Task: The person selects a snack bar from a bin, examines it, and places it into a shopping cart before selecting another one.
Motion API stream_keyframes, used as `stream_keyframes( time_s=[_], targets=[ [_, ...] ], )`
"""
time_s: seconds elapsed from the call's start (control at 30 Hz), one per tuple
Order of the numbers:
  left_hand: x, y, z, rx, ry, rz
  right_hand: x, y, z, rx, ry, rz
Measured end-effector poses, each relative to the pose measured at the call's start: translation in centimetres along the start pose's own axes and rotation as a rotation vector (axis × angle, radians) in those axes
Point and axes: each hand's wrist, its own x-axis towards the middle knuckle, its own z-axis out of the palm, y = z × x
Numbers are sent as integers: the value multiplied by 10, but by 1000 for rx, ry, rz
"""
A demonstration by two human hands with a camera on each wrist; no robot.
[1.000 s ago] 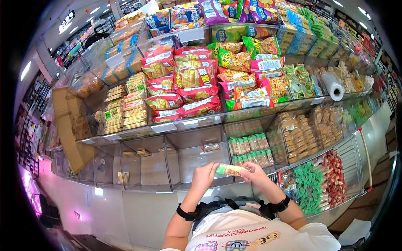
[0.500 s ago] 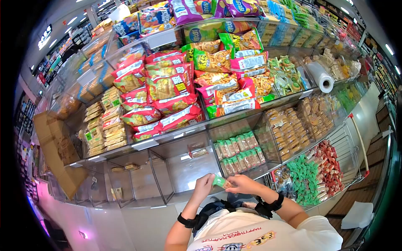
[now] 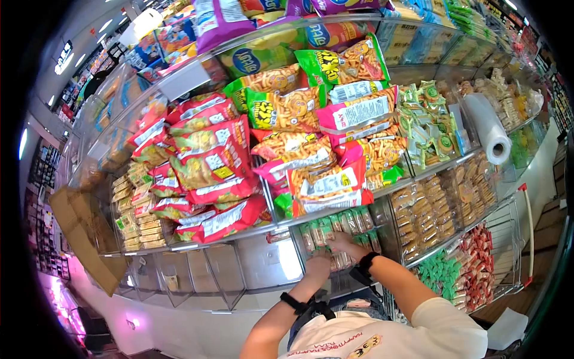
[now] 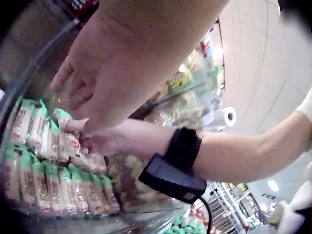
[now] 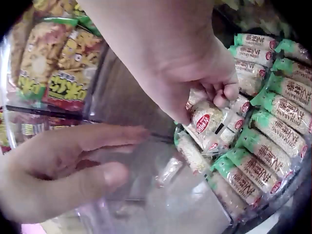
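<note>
Snack bars (image 3: pixel 356 220) left of biscuits (image 3: pixel 424 215); snack bags (image 3: pixel 287 110) behind; cart (image 3: pixel 528 239) at right.

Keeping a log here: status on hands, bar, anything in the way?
Right hand pinches wrapped bar. Left hand empty, nearby. Neighbouring bars packed close beside the held one.

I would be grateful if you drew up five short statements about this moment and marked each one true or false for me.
1. The right hand holds a wrapped bar. True.
2. The left hand holds a wrapped bar too. False: it holds nothing, and its fingers are extended.
3. The shopping cart is empty. False: it holds green packets and red packets.
4. The plastic roll lies to the right of the orange snack bags in the head view. True.
5. The brown cardboard is at the right end of the display in the head view. False: it is at the left end.
</note>
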Motion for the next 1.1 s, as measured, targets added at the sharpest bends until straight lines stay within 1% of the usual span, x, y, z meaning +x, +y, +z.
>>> stream_keyframes(
  time_s=[0.07,0.1,0.13,0.17,0.2,0.23,0.27,0.3,0.37,0.4,0.47,0.57,0.8,1.0,1.1],
  targets=[
    [36,-9,37,125,-63,-45,44,28,21,-58,-54,52],
    [48,-10,40,188,-95,-67,50,30,26,-86,-19,77],
    [63,-13,42,240,-297,-149,56,30,32,-114,17,103],
    [70,-16,47,259,-292,-176,63,31,37,-143,52,129],
    [72,-16,45,277,-290,-203,62,29,34,-103,14,94],
    [74,-17,45,296,-286,-231,72,41,47,-67,61,61],
    [77,-23,54,179,-293,-247,79,52,62,-30,107,30],
    [78,-24,55,173,-337,-266,88,64,79,5,151,-2],
    [80,-26,54,164,-417,-300,75,80,81,14,116,-128],
    [76,-21,51,266,-406,-288,65,83,78,13,82,-169],
    [79,-33,74,234,-385,-281,54,87,73,16,36,-214],
    [78,-41,88,185,-356,-282,53,91,73,42,27,-230],
    [73,-47,103,64,-328,-284,69,97,66,151,96,-196],
    [66,-52,115,-9,-295,-285,77,98,67,238,100,-175],
    [66,-50,121,-44,-248,-289,82,101,73,341,108,-155]
  ],
)
